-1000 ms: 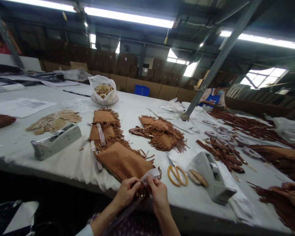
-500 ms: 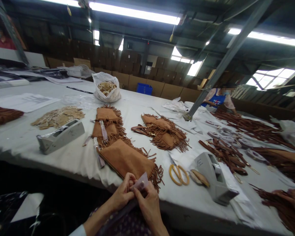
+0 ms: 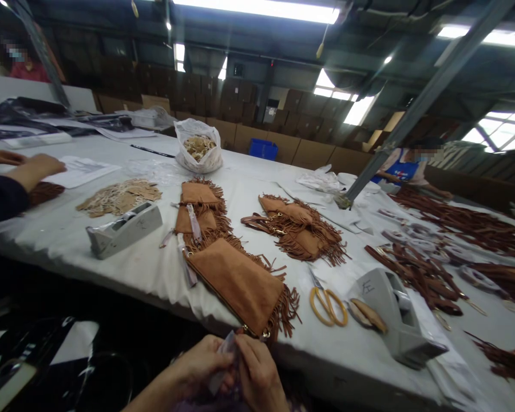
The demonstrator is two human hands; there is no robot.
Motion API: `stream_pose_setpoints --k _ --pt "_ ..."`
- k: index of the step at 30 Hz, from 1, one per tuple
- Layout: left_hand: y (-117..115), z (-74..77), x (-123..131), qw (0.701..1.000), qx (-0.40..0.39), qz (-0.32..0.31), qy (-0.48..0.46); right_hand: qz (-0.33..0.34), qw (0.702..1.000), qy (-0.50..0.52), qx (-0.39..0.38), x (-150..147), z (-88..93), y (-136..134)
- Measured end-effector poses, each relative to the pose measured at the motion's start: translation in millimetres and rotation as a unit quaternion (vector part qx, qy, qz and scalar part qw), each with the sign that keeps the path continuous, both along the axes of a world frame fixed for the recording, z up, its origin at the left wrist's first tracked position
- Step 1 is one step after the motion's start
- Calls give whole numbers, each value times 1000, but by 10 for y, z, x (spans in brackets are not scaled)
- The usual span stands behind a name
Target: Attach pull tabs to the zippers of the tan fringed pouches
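Note:
My left hand (image 3: 203, 363) and my right hand (image 3: 260, 369) are together just off the table's front edge. Both pinch a thin, pale lilac strip (image 3: 227, 345) that looks like tissue or soft film; the fingers hide part of it. Right above them lies a tan suede pouch (image 3: 238, 280) with brown fringe, its zipper end and metal rings pointing at my fingers. I cannot tell whether the strip is attached to it. Behind it lie more fringed pouches (image 3: 197, 219), some with similar strips on them. Yellow-handled scissors (image 3: 328, 306) rest to the right.
Tape dispensers stand on the left (image 3: 126, 232) and right (image 3: 390, 315). A pile of tan scraps (image 3: 120, 197), a bag of scraps (image 3: 199, 147), another group of fringed pouches (image 3: 302, 226) and brown straps (image 3: 416, 274) lie on the table. A co-worker's hand (image 3: 43, 169) reaches in at left.
My hands have moved down, away from the pouch, with the pale strip still between them. A co-worker's hands and dark sleeve have entered at left. The hand at the right edge is gone from view.

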State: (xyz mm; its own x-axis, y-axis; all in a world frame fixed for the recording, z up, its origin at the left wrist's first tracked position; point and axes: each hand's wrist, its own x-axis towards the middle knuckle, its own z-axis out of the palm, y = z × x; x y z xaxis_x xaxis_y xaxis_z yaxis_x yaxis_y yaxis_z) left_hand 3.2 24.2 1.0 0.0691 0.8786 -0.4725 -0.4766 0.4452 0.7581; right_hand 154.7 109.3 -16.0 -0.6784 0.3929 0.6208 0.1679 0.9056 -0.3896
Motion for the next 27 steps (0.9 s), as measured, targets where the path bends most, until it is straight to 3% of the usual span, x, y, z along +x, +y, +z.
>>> stream_pose_setpoints --k 4,7,13,17,20,24,27 --pt "50 -201 30 996 1 -13 87 -91 995 -30 -27 118 51 138" --pt "100 -278 66 993 37 10 110 -109 991 -53 -52 107 48 207" --pt "251 -282 148 990 62 75 100 -128 987 12 -98 114 16 148" --pt "315 -237 174 990 42 102 89 -142 972 45 -183 157 14 6" --pt "342 -206 183 991 26 108 75 -174 934 28 -312 142 24 -97" --pt "352 -229 161 988 15 128 85 -184 849 7 -495 51 34 -149" --pt "357 -283 137 979 6 159 126 -172 797 24 -579 -57 -7 -120"
